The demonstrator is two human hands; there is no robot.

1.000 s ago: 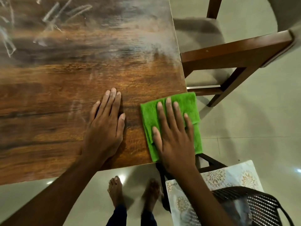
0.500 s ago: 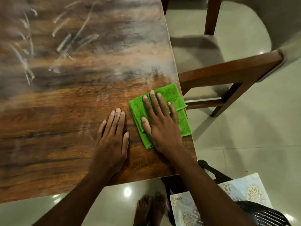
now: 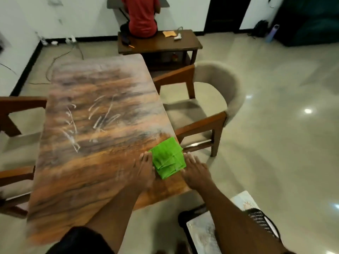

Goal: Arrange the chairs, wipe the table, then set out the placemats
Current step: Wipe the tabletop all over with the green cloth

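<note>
The folded bright-green microfibre cloth (image 3: 167,158) lies on the long wood-grain table (image 3: 95,136), right of centre in the frame at the table's right edge — its long axis running up and away. It sits between the two hands: the left hand (image 3: 144,170) flat on the wood, fingers straight, touching the cloth's left edge, and the right hand (image 3: 196,170) just beside its right edge, fingers spread, gripping nothing. Both look equally near; the smeared white streaks still to be wiped lie up and left of the cloth.
</note>
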